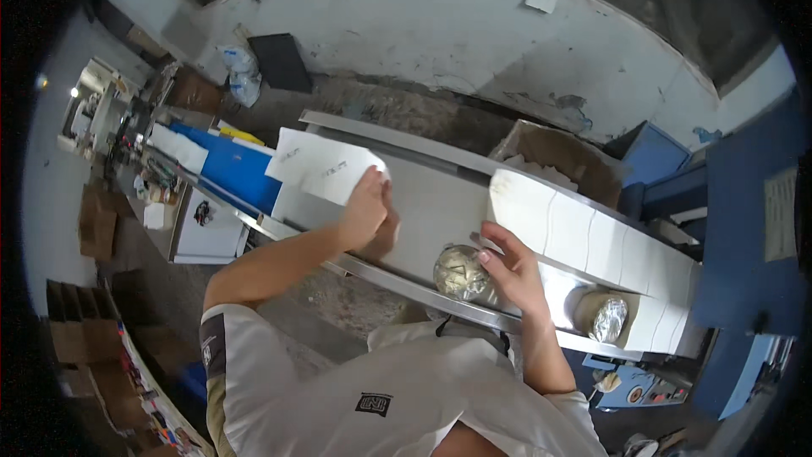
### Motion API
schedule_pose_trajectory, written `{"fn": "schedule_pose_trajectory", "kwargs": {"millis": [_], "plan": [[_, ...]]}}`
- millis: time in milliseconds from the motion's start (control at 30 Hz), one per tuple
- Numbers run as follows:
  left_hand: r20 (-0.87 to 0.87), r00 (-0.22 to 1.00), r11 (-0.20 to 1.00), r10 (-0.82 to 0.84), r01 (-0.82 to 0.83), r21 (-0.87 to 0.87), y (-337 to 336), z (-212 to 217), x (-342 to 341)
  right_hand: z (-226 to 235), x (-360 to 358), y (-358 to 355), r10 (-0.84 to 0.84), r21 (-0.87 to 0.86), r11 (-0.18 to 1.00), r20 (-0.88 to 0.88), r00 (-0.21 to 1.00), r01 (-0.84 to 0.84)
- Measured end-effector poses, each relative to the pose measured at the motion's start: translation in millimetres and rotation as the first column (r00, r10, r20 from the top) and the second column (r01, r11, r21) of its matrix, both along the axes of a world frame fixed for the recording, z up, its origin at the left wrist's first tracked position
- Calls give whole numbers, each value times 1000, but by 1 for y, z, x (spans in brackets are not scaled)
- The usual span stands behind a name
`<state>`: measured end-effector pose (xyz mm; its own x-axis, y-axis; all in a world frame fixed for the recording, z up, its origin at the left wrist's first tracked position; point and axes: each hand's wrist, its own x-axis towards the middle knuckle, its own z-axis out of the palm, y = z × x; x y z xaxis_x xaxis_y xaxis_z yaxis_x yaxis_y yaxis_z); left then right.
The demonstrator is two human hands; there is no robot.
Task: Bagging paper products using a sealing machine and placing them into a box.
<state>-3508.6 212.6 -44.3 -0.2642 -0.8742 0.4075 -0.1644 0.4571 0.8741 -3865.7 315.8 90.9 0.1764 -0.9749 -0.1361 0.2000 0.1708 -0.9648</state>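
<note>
My left hand (365,216) is closed on the right end of a white card sheet (326,165) with small dark print. The sheet lies over the far left part of a long metal channel (414,195). Near the channel's front edge sits a round, foil-wrapped lump (461,275). My right hand (518,275) is beside it, thumb and fingers apart; the thumb tip overlaps the lump's right edge, and whether it presses on it I cannot tell. A long row of white card sheets (584,233) stands behind my right hand. Further right is a second foil-wrapped lump (607,317).
A blue surface (228,165) continues the line on the left, above a white side table (207,224). Behind the channel is an open cardboard box (554,156). Blue machinery (744,228) stands at the right, and a pale wall (406,34) runs along the back.
</note>
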Motion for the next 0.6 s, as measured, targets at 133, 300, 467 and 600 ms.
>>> {"fn": "schedule_pose_trajectory", "kwargs": {"millis": [133,300,467,600], "plan": [[995,-2,956,96,278,-92,-18,105,-109,3,-20,5,44,-48,998,-23,999,-45],[388,907,881,-161,-45,472,-14,124,-239,15,-57,24,27,-70,997,33,999,-24],[673,716,896,-188,-155,415,-1,158,-315,5,-104,47,-64,-23,998,52,997,65],[673,720,907,-169,-154,392,-2,144,-310,0,-115,58,-96,-15,995,45,994,97]]}}
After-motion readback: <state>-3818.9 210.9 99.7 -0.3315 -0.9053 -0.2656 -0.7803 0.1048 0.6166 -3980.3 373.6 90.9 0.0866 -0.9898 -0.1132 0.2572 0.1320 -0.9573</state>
